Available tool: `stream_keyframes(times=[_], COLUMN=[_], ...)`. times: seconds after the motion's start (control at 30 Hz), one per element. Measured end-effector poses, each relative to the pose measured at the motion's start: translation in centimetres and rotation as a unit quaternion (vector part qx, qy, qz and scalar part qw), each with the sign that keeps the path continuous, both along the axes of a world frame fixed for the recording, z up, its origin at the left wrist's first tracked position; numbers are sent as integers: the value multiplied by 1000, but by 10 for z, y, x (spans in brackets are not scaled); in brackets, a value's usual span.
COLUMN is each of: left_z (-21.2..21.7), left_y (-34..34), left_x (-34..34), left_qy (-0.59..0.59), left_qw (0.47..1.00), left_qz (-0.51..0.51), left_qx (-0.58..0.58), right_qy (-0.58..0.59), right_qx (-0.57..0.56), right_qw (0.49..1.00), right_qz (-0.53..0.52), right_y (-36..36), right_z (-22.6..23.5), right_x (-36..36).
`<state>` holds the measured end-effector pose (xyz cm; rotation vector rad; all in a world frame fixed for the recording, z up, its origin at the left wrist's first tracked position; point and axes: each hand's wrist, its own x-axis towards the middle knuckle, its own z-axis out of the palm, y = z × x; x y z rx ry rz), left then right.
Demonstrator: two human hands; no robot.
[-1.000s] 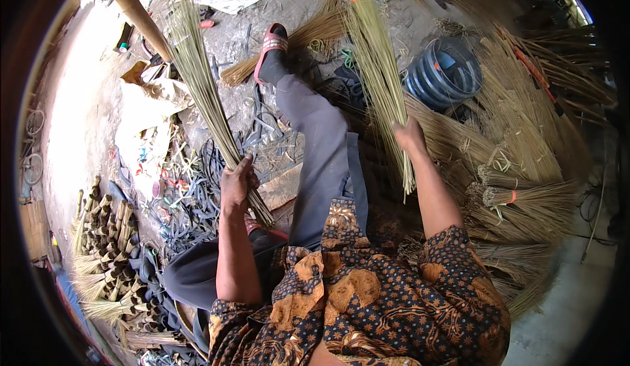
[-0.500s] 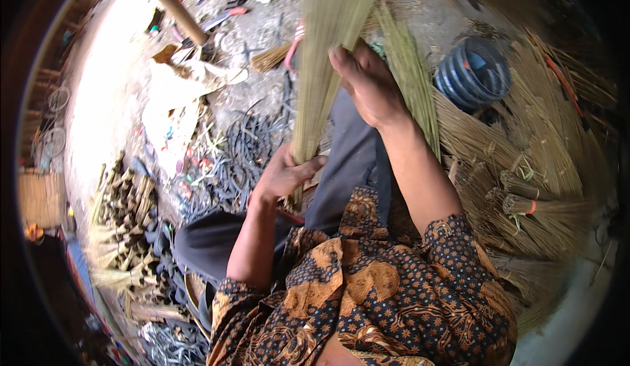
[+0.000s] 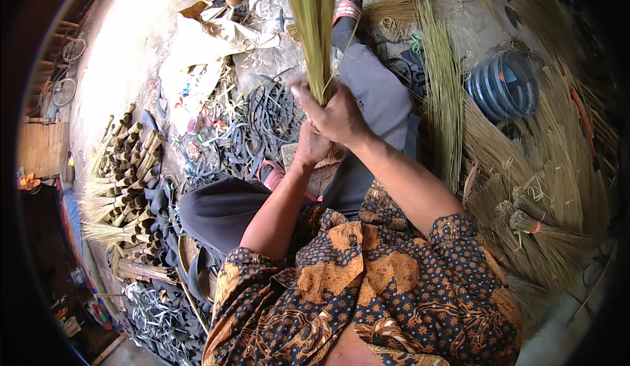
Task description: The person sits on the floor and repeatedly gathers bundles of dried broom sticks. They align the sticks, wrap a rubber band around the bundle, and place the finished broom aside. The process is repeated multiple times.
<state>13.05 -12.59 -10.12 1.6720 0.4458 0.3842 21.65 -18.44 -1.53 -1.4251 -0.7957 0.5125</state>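
A bundle of thin green-yellow broom sticks (image 3: 314, 24) stands out in front of me, its fanned far end cut off by the top of the view. My right hand (image 3: 335, 113) wraps round its lower part, fingers closed. Just below, my left hand (image 3: 314, 144) is closed at the bundle's bottom end, partly hidden behind the right hand. Beside my right leg lies a loose spread of similar green sticks (image 3: 443, 90).
Dark rubber strips (image 3: 262, 129) litter the ground ahead. Tied stick bundles (image 3: 128, 189) are piled at left. At right stands a blue ribbed plastic container (image 3: 502, 87) among heaps of brown sticks (image 3: 551, 149). My pink sandal (image 3: 348, 8) shows at the far side.
My right hand has slid down the bundle to meet the left hand, which has moved a little up and right. The bundle is gathered narrower, and the whole view has shifted.
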Motion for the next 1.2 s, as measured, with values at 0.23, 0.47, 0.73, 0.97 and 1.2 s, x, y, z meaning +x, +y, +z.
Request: stream_keyframes(times=[0.23, 0.47, 0.73, 0.97, 1.2], left_z=[-18, -26, -47, -79, -135], left_y=[0, -7, -10, -20, -27], left_x=[1, 13, 19, 19, 20], left_qy=[-82, -116, -74, -77, -51], left_qw=[994, 991, 996, 994, 998], left_qz=[18, 5, 5, 1, -6], left_qx=[76, 60, 58, 77, 45], right_qy=[-19, -65, -62, -78, -42], right_qx=[-106, -15, -109, -166, -136], right_qw=[993, 998, 991, 983, 989], right_qz=[49, 6, 47, 32, 27], right_y=[1, -7, -11, -25, -21], right_z=[-8, 9, -5, -40, -39], right_x=[3, 5, 15, 10, 10])
